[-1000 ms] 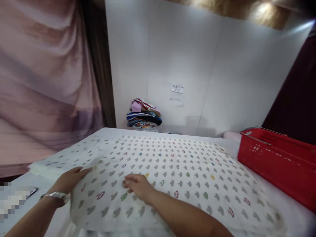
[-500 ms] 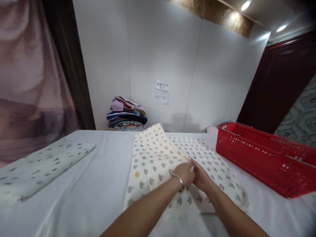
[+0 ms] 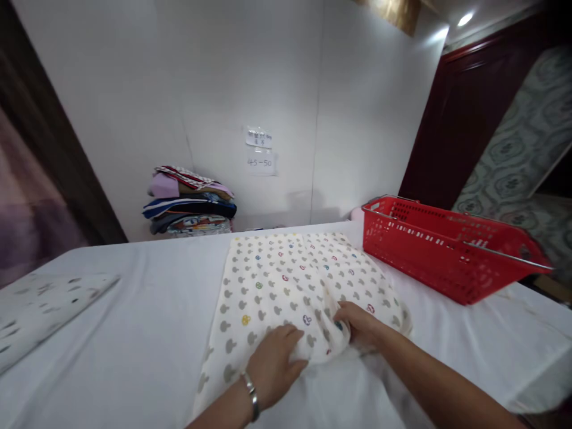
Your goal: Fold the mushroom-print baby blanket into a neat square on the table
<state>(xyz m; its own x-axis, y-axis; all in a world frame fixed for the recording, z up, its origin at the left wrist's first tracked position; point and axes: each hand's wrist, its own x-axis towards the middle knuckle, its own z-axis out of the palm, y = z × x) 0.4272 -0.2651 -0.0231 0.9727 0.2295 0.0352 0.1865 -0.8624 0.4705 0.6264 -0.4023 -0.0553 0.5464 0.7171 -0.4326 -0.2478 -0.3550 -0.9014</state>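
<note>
A white cloth printed with grey mushrooms and a few coloured ones lies spread on the white-covered table. On its near part rests my left hand, wearing a silver bracelet, with thumb and fingers apart and holding nothing. My right hand pinches the cloth's near edge toward the right, and the fabric there bunches into folds. Part of the right fingers is hidden by the cloth.
Beyond the cloth to the right stands a red plastic basket. A stack of folded clothes sits by the wall at the back left. Another patterned cloth lies at the left. Paper signs hang on the wall.
My hands were together over the middle of the cloth; now they are apart, the left lower and further left. The cloth's raised, folded flap now lies flat. The view has turned right.
</note>
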